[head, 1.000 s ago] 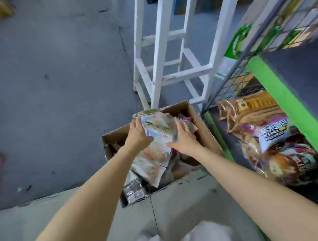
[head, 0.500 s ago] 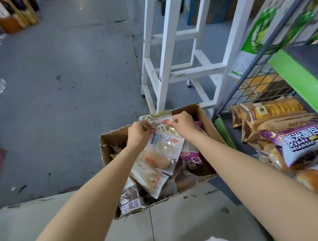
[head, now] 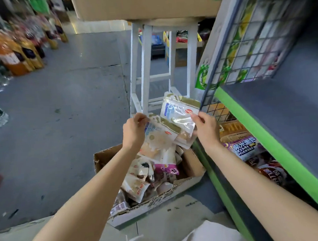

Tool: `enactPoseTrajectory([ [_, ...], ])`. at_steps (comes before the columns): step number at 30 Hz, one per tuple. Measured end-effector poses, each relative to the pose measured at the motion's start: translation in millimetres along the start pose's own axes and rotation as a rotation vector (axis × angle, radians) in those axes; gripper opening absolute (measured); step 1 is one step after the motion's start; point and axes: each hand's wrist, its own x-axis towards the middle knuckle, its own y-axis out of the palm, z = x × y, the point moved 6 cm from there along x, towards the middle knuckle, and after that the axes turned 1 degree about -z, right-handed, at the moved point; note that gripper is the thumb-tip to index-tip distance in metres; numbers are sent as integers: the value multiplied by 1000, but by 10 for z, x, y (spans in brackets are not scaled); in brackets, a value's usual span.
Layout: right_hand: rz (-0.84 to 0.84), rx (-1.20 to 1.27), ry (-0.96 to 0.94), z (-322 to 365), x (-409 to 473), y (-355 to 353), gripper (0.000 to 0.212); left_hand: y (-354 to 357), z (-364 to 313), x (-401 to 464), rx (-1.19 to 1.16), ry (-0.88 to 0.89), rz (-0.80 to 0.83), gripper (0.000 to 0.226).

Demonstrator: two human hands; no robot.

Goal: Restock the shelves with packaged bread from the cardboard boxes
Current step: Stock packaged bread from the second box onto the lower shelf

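Bread packets: two clear packets with olive-gold top bands are hanging in the air just above the cardboard box [head: 101, 159]; the right packet [head: 178, 117] is sitting higher, overlapping the left packet [head: 160, 136].
Left hand [head: 134, 131]: it is pinching the left packet's upper left corner, fingers curled.
Right hand [head: 206, 127]: it is gripping the right packet's right edge between thumb and fingers.
Cardboard box: it is lying open on the floor, holding more packets, a purple flowered one [head: 167, 170] among them.
Shelf unit [head: 264, 126]: green-edged, it is standing just right of the box; a purple bread bag [head: 244, 147] is lying on its lower level.
White stool [head: 145, 71]: it is standing just beyond the box, bearing a large carton [head: 146, 6].
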Motion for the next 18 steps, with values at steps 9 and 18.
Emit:
enactPoseTrajectory([
  [9, -291, 146, -59, 640, 20, -1390, 28, 387, -1501, -163, -446, 78, 86, 18],
  [18, -556, 193, 49, 205, 834, -2234, 21, 1452, -2290, 165, -612, -56, 211, 26],
])
